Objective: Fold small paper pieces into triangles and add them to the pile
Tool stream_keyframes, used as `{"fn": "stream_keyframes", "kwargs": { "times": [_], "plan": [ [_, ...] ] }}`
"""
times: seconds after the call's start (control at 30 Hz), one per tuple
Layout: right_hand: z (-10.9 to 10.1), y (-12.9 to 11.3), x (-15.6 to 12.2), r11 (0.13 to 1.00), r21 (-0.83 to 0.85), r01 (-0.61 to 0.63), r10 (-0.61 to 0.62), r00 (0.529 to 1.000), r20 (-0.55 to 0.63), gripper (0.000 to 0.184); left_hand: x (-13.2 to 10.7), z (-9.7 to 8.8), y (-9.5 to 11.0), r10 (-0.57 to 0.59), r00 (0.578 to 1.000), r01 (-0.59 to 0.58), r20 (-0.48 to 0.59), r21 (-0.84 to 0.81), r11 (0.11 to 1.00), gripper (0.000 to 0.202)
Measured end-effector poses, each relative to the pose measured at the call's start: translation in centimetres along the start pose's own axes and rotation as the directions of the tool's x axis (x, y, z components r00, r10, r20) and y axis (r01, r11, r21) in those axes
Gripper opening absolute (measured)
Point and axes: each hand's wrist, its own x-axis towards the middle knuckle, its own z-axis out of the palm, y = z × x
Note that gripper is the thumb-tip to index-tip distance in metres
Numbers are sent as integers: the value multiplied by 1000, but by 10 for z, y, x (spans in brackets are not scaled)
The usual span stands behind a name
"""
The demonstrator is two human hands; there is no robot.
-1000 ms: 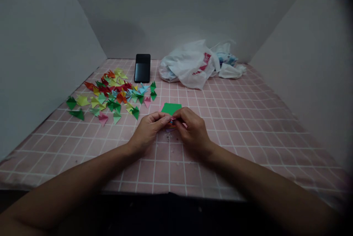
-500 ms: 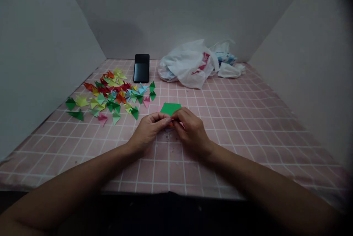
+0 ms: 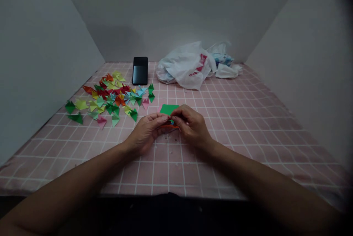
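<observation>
My left hand (image 3: 149, 129) and my right hand (image 3: 192, 125) meet at the middle of the table, thumbs and forefingers pinched together. Between their tips is a small red piece of folded paper (image 3: 169, 118), mostly hidden by the fingers. Just beyond them lies a stack of coloured paper sheets (image 3: 168, 109), green on top, with pink showing at its left edge. Orange and blue paper edges show beneath my fingertips. To the left of my hands spreads a pile of folded paper pieces (image 3: 111, 108) in red, yellow, green, orange, pink and blue.
A black phone (image 3: 140, 71) stands upright at the back. Right of it sits a crumpled white plastic bag (image 3: 186, 64) with red print, and a smaller white-and-blue bag (image 3: 224, 59) lies beside that. Pale walls enclose the pink checked tablecloth (image 3: 248, 129) on three sides.
My fingertips have shifted slightly on the red paper, and more of the orange and blue edges beneath them shows. The view has tilted a little; the other things stay put.
</observation>
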Motion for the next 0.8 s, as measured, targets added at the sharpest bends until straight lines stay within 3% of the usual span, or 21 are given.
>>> {"fn": "stream_keyframes", "kwargs": {
  "times": [0.33, 0.8],
  "plan": [
    [-4, 2, 4, 1000, 13, 27, -28, 998, 60, 13, 0, 0, 2, 32, 999, -33, 5, 13, 999, 16],
    [-2, 0, 3, 991, -69, 111, -109, 993, 38, 16, 0, 0, 0, 114, 993, -114, 9, 102, 988, 18]
  ]
}}
